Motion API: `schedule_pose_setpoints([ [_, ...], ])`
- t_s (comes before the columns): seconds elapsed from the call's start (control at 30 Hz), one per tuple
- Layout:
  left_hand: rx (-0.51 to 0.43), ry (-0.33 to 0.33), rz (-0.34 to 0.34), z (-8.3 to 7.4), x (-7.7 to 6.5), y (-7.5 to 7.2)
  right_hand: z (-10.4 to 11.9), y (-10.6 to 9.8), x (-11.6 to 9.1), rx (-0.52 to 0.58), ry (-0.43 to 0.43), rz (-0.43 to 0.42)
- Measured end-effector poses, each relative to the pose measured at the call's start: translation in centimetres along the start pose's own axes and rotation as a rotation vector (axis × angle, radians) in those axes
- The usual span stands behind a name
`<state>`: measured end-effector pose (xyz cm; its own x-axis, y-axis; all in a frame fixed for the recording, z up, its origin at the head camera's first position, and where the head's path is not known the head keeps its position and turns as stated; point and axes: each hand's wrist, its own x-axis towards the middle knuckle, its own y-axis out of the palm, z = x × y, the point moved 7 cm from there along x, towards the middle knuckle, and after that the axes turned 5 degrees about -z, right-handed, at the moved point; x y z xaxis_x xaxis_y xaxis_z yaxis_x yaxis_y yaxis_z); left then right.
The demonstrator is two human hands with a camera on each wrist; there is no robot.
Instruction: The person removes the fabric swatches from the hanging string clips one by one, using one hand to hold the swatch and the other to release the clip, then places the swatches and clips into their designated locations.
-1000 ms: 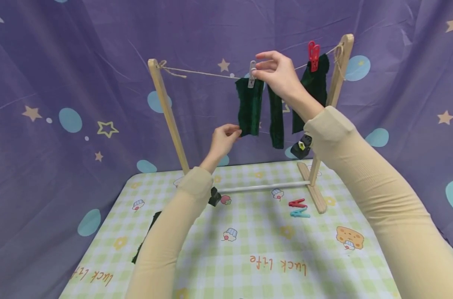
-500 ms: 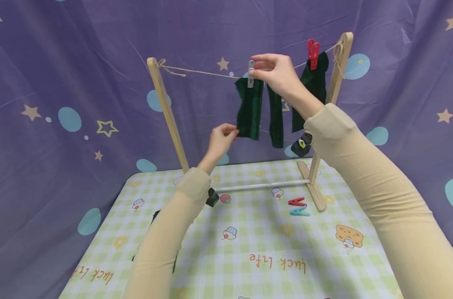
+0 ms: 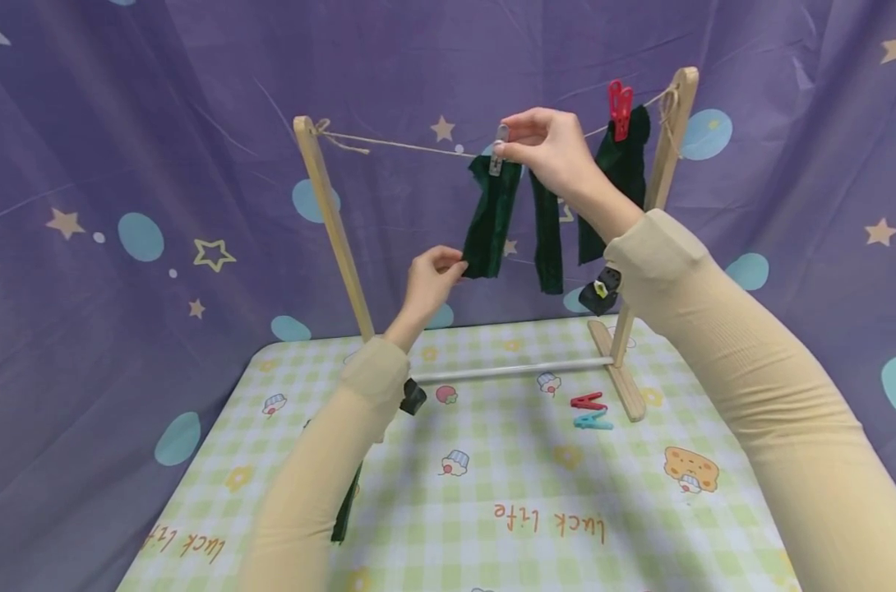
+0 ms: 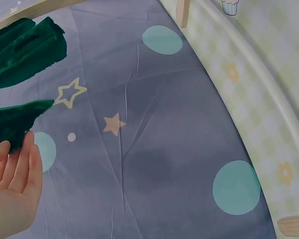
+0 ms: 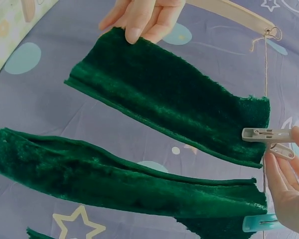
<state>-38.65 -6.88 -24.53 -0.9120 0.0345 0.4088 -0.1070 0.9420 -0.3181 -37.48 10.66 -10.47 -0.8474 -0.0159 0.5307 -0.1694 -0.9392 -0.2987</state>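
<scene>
A dark green velvet cloth (image 5: pixel 159 89) hangs from a string (image 3: pixel 396 146). At its top a grey clothespin (image 5: pixel 254 134) sits over the cloth and string. My right hand (image 3: pixel 559 152) pinches the clothespin's handles between thumb and fingers. My left hand (image 3: pixel 429 284) pinches the cloth's lower left corner; the left wrist view shows thumb and fingers on its edge. A narrower green cloth (image 5: pixel 114 174) hangs beside it, with a teal clothespin (image 5: pixel 256 223) at its top. Farther right, a red clothespin (image 3: pixel 621 111) holds another green cloth (image 3: pixel 625 173).
Wooden posts (image 3: pixel 333 222) carry the string, and a white bar (image 3: pixel 514 370) joins them low down. On the checked tabletop (image 3: pixel 507 460) lie a red clothespin (image 3: pixel 588 401) and a light blue one. Under my left forearm, green cloth (image 3: pixel 347 510) is partly hidden.
My left hand has moved slightly left and down, drawing the bottom of the cloth leftward so it slants. My right hand stays at the grey clothespin, its upper fingers now closer to it.
</scene>
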Motion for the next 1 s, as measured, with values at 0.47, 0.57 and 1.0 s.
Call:
schedule_pose_setpoints([
  [0.47, -0.003, 0.017, -0.004, -0.5, -0.4, -0.4, 0.2, -0.6, 0.0, 0.049, -0.032, -0.092],
  [0.57, -0.013, 0.016, 0.001, -0.5, -0.5, -0.5, 0.1, -0.6, 0.0, 0.084, -0.041, -0.102],
  [1.0, -0.026, 0.0, -0.023, 0.1, -0.5, -1.2, 0.1, -1.1, -0.5, 0.252, -0.069, -0.17],
])
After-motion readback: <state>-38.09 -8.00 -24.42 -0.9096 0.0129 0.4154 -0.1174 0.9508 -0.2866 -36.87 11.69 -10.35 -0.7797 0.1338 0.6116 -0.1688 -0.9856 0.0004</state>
